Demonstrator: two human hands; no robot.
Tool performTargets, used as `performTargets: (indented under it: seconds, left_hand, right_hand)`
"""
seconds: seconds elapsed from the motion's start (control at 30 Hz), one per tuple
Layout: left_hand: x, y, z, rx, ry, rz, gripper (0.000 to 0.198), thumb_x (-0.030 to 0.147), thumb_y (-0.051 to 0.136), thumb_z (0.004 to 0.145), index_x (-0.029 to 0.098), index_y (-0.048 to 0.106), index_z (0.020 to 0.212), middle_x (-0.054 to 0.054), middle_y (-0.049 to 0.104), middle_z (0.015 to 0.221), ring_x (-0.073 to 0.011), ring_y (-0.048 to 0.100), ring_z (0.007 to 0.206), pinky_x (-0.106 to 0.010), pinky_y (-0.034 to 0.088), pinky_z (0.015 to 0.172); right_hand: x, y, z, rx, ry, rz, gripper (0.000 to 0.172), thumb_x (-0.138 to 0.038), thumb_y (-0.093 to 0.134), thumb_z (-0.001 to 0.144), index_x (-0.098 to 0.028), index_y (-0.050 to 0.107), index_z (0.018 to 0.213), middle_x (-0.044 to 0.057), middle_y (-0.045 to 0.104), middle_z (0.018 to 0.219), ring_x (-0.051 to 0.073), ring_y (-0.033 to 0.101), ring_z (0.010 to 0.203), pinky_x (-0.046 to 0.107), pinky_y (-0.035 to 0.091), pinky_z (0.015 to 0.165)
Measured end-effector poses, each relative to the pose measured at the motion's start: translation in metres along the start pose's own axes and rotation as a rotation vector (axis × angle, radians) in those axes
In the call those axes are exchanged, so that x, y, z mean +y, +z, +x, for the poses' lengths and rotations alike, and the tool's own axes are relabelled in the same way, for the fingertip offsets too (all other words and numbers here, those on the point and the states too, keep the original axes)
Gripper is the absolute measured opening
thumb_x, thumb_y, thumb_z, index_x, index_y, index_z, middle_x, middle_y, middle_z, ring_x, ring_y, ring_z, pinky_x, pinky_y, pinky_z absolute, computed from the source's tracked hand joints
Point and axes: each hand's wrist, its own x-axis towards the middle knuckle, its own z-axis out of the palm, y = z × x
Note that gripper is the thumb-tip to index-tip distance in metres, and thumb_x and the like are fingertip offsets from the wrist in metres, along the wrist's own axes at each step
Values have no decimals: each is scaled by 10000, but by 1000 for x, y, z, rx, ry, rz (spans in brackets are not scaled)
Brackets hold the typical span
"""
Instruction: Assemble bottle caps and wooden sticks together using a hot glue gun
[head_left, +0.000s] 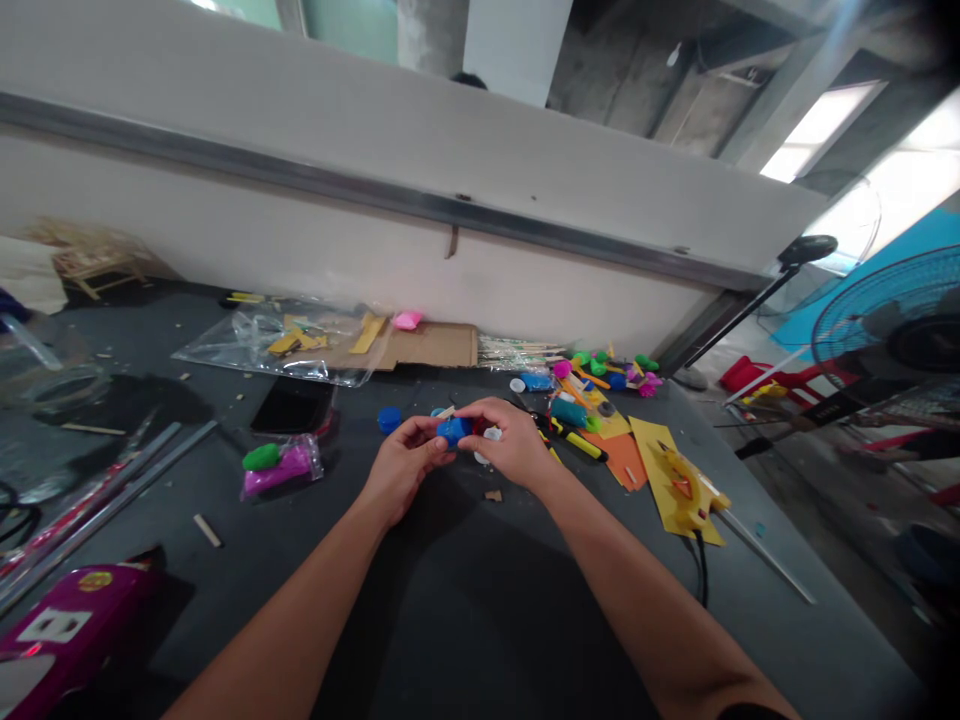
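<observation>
Left hand (405, 458) and right hand (508, 442) were both closed on a small blue plastic piece (452, 431), held raised above the dark tabletop (450, 610). The fingers hid most of it; a red part (480, 426) alongside was possibly attached. A loose blue cap (389, 420) lay just left. A bag of green and magenta clay (281, 468) lay further left, and yellow card (675, 480) lay right. A white wall (375, 250) bounded the far edge.

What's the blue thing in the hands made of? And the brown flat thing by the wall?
The blue piece looks like smooth, slightly shiny plastic, maybe a bottle cap; the fingers hide part of it. The brown sheet looks like dull, papery cardboard.
</observation>
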Motion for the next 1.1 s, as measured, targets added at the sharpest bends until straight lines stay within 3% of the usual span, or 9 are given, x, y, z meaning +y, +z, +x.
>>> performTargets:
  seconds: [1.1]
  left_hand:
    - [-2, -3, 1, -29, -3, 2, 286, 208, 786, 568, 165, 615, 793, 11, 654, 768, -103, 621, 696, -242, 528, 699]
  right_hand:
    - [0, 2, 0, 18, -20, 22, 299, -163, 700, 699, -251, 655, 982, 23, 653, 957, 174, 594, 907, 316, 473, 783]
